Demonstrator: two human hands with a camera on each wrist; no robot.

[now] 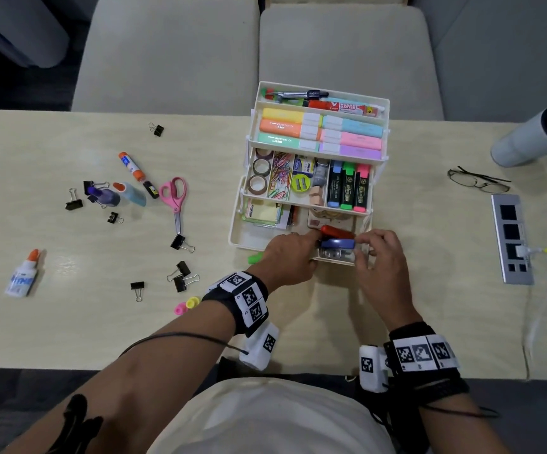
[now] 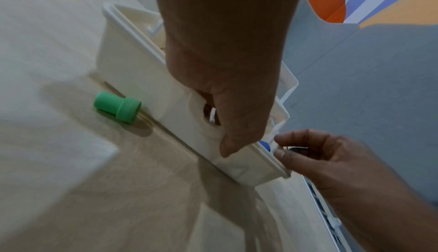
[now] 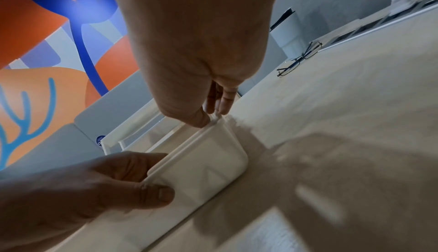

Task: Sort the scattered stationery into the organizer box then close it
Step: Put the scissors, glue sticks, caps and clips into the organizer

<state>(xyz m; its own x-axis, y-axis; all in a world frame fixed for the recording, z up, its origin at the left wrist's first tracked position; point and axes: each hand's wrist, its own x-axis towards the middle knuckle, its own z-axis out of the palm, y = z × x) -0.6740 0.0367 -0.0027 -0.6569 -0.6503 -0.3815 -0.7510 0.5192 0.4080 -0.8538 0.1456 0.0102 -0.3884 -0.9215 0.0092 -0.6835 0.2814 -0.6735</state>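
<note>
The white organizer box point(image 1: 233, 237) stands open in tiers, with highlighters and tape inside. My left hand point(image 1: 285, 253) grips its front wall point(image 2: 132, 64), thumb outside and fingers curled over the rim point(image 3: 208, 166). My right hand point(image 1: 380, 257) pinches the rim at the front right corner. A blue stapler point(image 1: 337, 244) and a red stapler point(image 1: 336, 231) lie in the bottom tray between both hands. A green cap point(image 2: 117, 107) lies against the front wall. Pink scissors point(image 1: 174, 198), a glue stick point(image 1: 131, 167), a glue bottle point(image 1: 23, 273) and several binder clips lie on the table to the left.
Pink and yellow caps point(image 1: 187, 304) lie near my left wrist. Glasses point(image 1: 477, 183), a socket panel point(image 1: 513, 239) with a plugged cable and a white cylinder point(image 1: 527, 136) are at the right. Two padded chairs stand behind the table.
</note>
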